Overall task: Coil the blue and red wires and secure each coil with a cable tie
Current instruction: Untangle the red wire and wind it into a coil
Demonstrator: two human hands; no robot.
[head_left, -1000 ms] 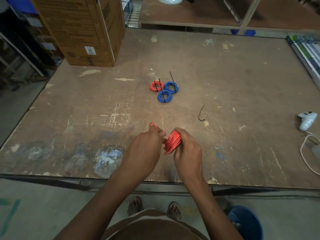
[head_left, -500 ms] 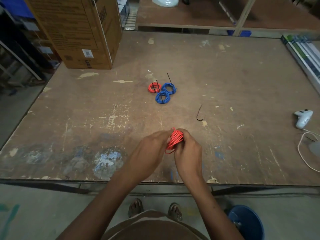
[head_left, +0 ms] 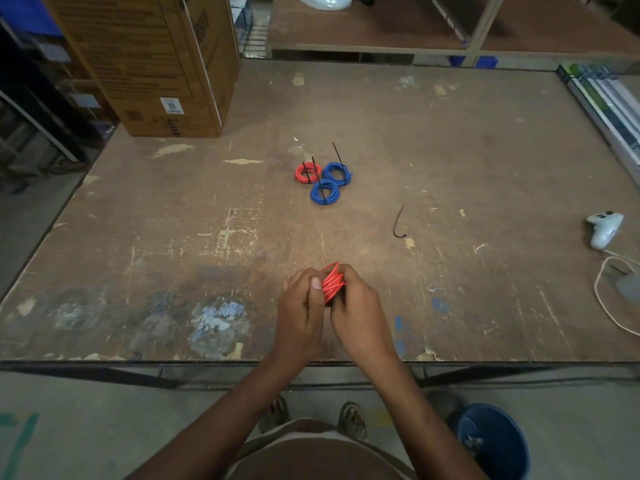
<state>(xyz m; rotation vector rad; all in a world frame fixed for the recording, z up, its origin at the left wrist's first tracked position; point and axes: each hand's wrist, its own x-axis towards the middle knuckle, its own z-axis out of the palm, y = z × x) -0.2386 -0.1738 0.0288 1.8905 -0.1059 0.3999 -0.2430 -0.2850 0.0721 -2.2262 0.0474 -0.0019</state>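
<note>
A red wire coil (head_left: 332,282) sits between both hands above the near part of the table. My right hand (head_left: 356,313) grips it from the right, and my left hand (head_left: 301,310) pinches it from the left with the thumb on the wire. Farther back on the table lie a tied red coil (head_left: 306,173) and two tied blue coils (head_left: 337,173) (head_left: 325,192), each with a black cable tie sticking up. A loose black cable tie (head_left: 399,223) lies to the right of them.
The worn wooden table (head_left: 173,237) holds a large cardboard box (head_left: 152,64) at the back left. A white game controller (head_left: 604,228) and a white cable (head_left: 613,299) lie at the right edge. A blue bucket (head_left: 493,441) stands on the floor, lower right.
The loose red wire end that stuck out by my left hand has been wound into the coil. Both hands have closed in tighter around the coil.
</note>
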